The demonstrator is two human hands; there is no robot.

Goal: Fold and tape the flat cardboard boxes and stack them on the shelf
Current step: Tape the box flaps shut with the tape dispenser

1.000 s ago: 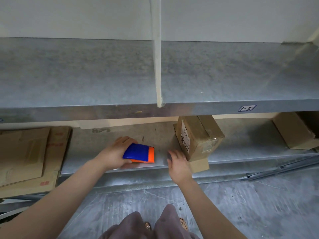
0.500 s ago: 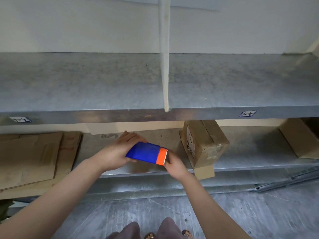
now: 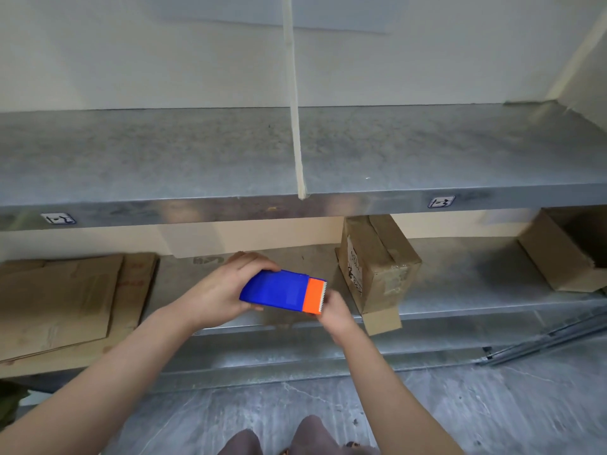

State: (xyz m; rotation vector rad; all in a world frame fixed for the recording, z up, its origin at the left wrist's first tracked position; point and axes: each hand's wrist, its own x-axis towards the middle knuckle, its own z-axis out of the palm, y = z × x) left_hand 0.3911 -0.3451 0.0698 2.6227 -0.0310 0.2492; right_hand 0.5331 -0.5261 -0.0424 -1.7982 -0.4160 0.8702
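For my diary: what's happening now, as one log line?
left hand: grips tape dispenser | right hand: at its orange toothed end | taped box: on lower shelf

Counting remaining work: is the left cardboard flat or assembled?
Flat: the cardboard sheets lie stacked on the lower shelf, none formed into a box.

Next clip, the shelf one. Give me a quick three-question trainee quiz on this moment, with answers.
1. True or false: the left hand grips the blue body of the tape dispenser.
2. Which end of the tape dispenser is the right hand at? A) the blue end B) the orange toothed end C) neither
3. Fill in: the flat cardboard lies on the lower shelf, to the ___ of the taped box.
Key: 1 true; 2 B; 3 left.
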